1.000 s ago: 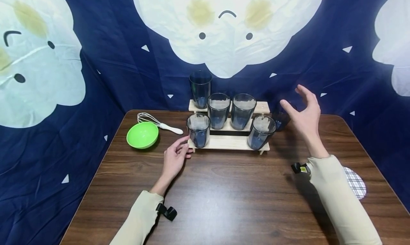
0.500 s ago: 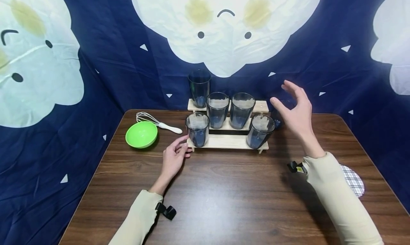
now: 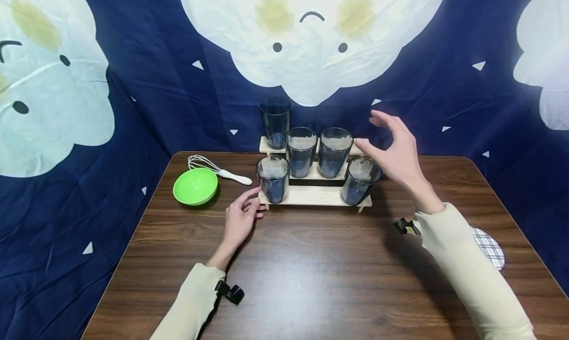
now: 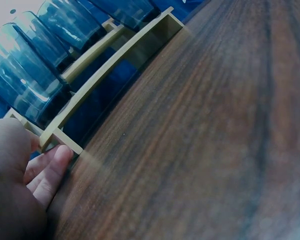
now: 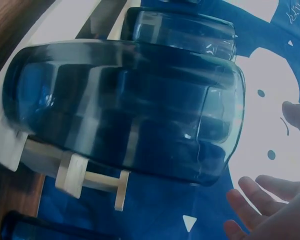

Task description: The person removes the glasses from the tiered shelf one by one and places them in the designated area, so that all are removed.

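While a lime-green plastic bowl and a wire whisk with a white handle are seen at the far left of the dark wood-grain table, the left hand is laid just right of them, palm down. Its fingers are relaxed and nothing is gripped; the fingertips are set against the left front corner of the stepped pale wooden rack.

Five tall smoky-blue tumblers, all upright with long axes vertical, are carried on the rack. A front-left tumbler is stood directly above the left hand. Behind it, a back-left tumbler is placed on the top step, and two middle tumblers are set side by side on the middle step. A front-right tumbler is found on the lowest step.

Further right, the right hand is held in the air, fingers spread and loosely curved, grasping nothing. The front-right tumbler lies just below and left of this hand, which is much the nearer of the two; the right middle tumbler is close beside the thumb and crowds that side. In the right wrist view a further dark tumbler is partly seen low at the edge.

A checked round mat is glimpsed beyond the right sleeve.
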The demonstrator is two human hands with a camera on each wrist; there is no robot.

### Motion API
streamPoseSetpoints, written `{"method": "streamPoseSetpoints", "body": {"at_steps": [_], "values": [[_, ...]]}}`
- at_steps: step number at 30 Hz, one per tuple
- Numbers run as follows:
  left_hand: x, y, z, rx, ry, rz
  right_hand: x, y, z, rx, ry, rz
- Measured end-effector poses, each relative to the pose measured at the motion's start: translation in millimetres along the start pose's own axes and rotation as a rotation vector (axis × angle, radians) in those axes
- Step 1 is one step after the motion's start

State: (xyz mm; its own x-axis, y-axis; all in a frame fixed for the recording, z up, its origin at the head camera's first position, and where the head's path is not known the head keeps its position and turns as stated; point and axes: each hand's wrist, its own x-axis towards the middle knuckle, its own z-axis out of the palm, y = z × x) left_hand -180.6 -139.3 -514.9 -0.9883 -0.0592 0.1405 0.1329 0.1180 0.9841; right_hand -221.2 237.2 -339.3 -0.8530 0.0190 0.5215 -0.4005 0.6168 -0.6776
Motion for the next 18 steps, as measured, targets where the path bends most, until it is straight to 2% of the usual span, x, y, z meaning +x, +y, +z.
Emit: {"method": "streamPoseSetpoints", "body": {"at_steps": [10, 18], "values": [[0.0, 1.0, -0.1, 0.000, 0.000, -0.002, 4, -9, 8, -0.038, -0.119, -0.019], [0.0, 1.7, 0.0, 0.013, 0.003, 0.006, 6, -14, 14, -0.082, -0.202, 0.016]]}}
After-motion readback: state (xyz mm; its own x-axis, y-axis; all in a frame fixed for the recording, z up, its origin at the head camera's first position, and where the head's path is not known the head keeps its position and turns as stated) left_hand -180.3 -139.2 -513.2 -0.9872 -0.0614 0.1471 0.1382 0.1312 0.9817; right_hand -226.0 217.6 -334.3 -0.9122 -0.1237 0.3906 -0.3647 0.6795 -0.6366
